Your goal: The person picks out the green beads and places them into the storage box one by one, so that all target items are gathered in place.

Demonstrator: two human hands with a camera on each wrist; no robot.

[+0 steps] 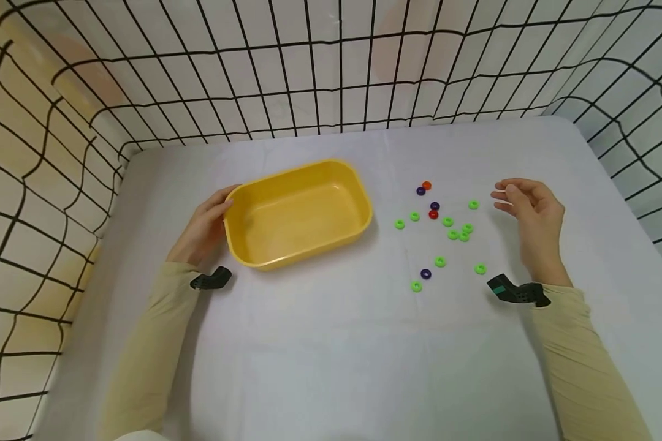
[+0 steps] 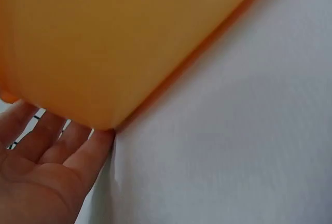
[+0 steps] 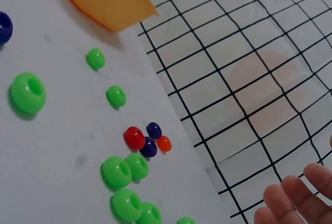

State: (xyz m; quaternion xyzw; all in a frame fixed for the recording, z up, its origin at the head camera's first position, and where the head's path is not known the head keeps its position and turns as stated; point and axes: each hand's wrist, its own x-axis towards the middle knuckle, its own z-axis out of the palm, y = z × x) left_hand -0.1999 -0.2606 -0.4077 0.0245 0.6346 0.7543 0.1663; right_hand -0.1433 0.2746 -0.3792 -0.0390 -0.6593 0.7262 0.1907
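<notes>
My left hand (image 1: pixel 203 229) grips the left end of a yellow tray (image 1: pixel 298 214), a thumb at its rim. In the left wrist view, the fingers (image 2: pixel 98 149) lie against the outer wall of the tray (image 2: pixel 114 42). My right hand (image 1: pixel 537 220), fingers slightly bent and holding nothing, is right of the scattered beads. Several green beads (image 1: pixel 447 222), three dark blue ones (image 1: pixel 426 274), a red bead (image 1: pixel 433 214) and an orange bead (image 1: pixel 427 185) lie between tray and right hand. The right wrist view shows the fingertips (image 3: pixel 298 198) apart from the beads (image 3: pixel 127 206).
A white cloth (image 1: pixel 320 349) covers the table. Black wire mesh (image 1: pixel 331 92) stands along the far edge and both sides. Dark straps with small devices (image 1: pixel 212 279) are worn on both wrists, over beige sleeves (image 1: pixel 151 355).
</notes>
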